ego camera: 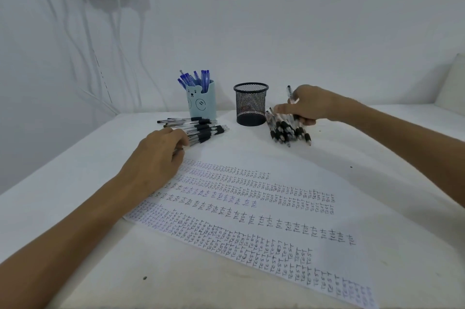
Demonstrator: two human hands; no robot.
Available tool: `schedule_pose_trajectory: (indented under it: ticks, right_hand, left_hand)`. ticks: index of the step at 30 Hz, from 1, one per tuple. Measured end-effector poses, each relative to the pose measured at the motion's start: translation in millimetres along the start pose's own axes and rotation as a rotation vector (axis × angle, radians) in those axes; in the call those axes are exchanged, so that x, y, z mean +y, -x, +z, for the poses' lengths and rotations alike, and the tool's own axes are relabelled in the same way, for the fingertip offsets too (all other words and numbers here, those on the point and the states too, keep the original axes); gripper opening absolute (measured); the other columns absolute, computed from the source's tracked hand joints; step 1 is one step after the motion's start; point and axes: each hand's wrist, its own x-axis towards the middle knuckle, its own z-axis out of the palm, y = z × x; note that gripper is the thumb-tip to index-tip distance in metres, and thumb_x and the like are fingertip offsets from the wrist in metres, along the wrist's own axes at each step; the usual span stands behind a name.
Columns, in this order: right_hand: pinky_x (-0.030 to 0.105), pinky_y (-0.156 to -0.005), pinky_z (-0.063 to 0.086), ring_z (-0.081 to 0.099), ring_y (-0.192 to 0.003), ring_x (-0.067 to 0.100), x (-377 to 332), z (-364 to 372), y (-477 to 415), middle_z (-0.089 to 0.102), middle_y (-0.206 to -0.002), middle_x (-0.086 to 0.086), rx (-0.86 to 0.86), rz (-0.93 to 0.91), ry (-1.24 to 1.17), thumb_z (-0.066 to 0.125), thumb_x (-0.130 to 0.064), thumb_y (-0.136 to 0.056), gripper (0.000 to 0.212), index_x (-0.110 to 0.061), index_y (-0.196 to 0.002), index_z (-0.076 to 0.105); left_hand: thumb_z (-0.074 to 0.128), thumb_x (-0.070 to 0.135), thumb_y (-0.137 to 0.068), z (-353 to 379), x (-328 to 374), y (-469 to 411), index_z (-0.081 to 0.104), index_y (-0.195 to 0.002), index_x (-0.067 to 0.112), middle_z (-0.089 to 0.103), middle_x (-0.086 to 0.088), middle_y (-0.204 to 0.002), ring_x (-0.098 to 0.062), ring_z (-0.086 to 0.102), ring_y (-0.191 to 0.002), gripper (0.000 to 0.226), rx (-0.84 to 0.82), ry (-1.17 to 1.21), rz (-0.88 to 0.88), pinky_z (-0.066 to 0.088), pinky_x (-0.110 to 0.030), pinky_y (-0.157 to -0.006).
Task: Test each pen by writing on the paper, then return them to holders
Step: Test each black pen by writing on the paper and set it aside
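A white paper [251,210] covered in rows of "TEST" lies on the table in front of me. Behind it stand a teal bear holder [202,102] full of blue pens [195,79] and a black mesh holder [250,105]. My right hand [310,103] grips a bundle of black-grip pens [289,131] just right of the mesh holder, tips pointing down at the table. My left hand [158,150] rests with curled fingers on the near ends of a second pile of black-grip pens [201,130] lying flat in front of the bear holder.
White cables [83,39] and chargers hang on the wall at the far left. The table's back edge meets the wall just behind the holders. A white cushion [453,82] sits at the far right.
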Motion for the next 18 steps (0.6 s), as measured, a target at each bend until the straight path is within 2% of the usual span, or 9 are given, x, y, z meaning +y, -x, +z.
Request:
schedule_pose_trajectory:
  ticks: [3, 8, 11, 14, 16, 18]
  right_hand:
    - [0.029, -0.062, 0.044, 0.051, -0.045, 0.019, 16, 0, -21, 0.057, -0.045, 0.007, 0.02, 0.053, 0.162, 0.057, -0.051, -0.098, 0.06, -0.006, -0.058, 0.053]
    - [0.032, -0.077, 0.053, 0.054, -0.053, 0.019, 28, 14, -28, 0.053, -0.036, 0.001, -0.012, 0.054, 0.279, 0.049, -0.05, -0.102, 0.068, -0.009, -0.047, 0.051]
    - [0.028, -0.067, 0.049, 0.053, -0.052, 0.015, 26, 17, -27, 0.051, -0.032, -0.003, -0.004, 0.025, 0.317, 0.046, -0.041, -0.104, 0.063, -0.009, -0.05, 0.053]
    - [0.025, -0.06, 0.047, 0.054, -0.051, 0.014, 25, 19, -28, 0.051, -0.031, -0.003, -0.006, 0.02, 0.348, 0.044, -0.036, -0.104, 0.06, -0.008, -0.051, 0.055]
    - [0.027, -0.06, 0.047, 0.058, -0.057, 0.019, 24, 18, -28, 0.055, -0.038, 0.0, 0.036, 0.03, 0.358, 0.045, -0.036, -0.103, 0.059, -0.007, -0.052, 0.056]
    - [0.029, -0.061, 0.043, 0.062, -0.076, 0.03, 20, 16, -26, 0.062, -0.064, 0.007, 0.133, 0.027, 0.361, 0.049, -0.037, -0.101, 0.047, -0.004, -0.071, 0.062]
  left_hand:
    - [0.066, 0.006, -0.095, 0, 0, 1, 0.069, -0.109, 0.014, 0.067, 0.0, -0.102, -0.018, 0.06, -0.086, 0.017, 0.002, -0.002, -0.005, 0.042, -0.028, -0.074]
    - [0.068, 0.003, -0.094, 1, -1, 0, 0.069, -0.108, 0.014, 0.064, 0.004, -0.097, -0.013, 0.057, -0.082, 0.017, 0.0, 0.02, 0.005, 0.036, -0.016, -0.068]
    - [0.069, 0.002, -0.092, 1, -3, 0, 0.069, -0.106, 0.015, 0.064, 0.005, -0.096, -0.011, 0.057, -0.081, 0.019, -0.004, 0.03, 0.005, 0.035, -0.01, -0.069]
    - [0.069, 0.001, -0.091, 1, -2, 1, 0.069, -0.105, 0.016, 0.066, 0.005, -0.094, -0.012, 0.059, -0.081, 0.02, 0.003, 0.052, 0.007, 0.04, -0.016, -0.07]
    - [0.069, 0.0, -0.09, 1, 2, 2, 0.069, -0.103, 0.016, 0.067, 0.004, -0.093, -0.016, 0.061, -0.083, 0.021, 0.03, 0.063, 0.021, 0.045, -0.025, -0.074]
    - [0.069, 0.002, -0.089, -2, 8, 2, 0.068, -0.102, 0.017, 0.067, 0.005, -0.093, -0.017, 0.061, -0.087, 0.02, 0.08, 0.083, 0.022, 0.046, -0.028, -0.078]
